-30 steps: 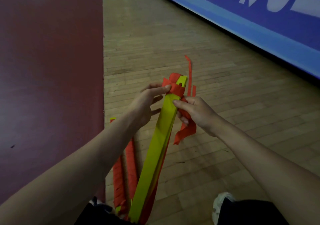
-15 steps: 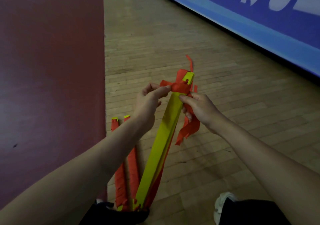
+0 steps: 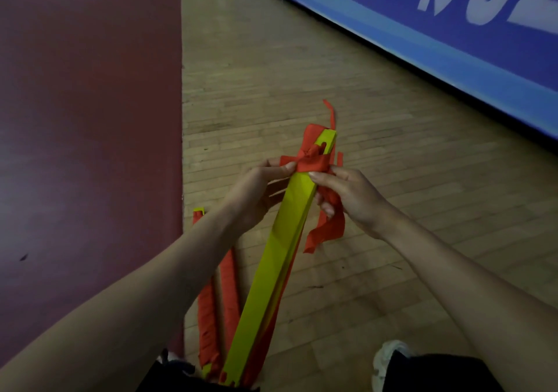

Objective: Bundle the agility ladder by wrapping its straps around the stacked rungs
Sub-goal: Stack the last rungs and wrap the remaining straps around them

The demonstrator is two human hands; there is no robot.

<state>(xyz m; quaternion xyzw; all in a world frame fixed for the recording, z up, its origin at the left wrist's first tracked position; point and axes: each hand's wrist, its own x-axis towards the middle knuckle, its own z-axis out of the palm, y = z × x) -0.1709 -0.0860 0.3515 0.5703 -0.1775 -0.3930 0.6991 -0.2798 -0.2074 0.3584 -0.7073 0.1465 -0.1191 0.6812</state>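
Observation:
A stack of yellow ladder rungs (image 3: 280,249) runs from my lap up and away, tilted to the right. A red strap (image 3: 311,162) is wound and knotted around the stack near its far end. My left hand (image 3: 256,192) pinches the strap's left side. On the right of the stack, my right hand (image 3: 350,195) grips the strap, and a loose red tail (image 3: 327,231) hangs below its fingers. A thin strap end (image 3: 331,114) sticks up past the stack's tip.
Two more rung bundles wrapped in red strap (image 3: 217,304) lie on the wooden floor (image 3: 377,120) under my left forearm. A dark red floor area (image 3: 90,120) lies to the left, a blue banner (image 3: 453,29) at the upper right. My white shoe (image 3: 389,358) shows at the bottom.
The strap around the far end has been drawn into a tighter knot. Both hands and the stack's tip have shifted slightly right and up.

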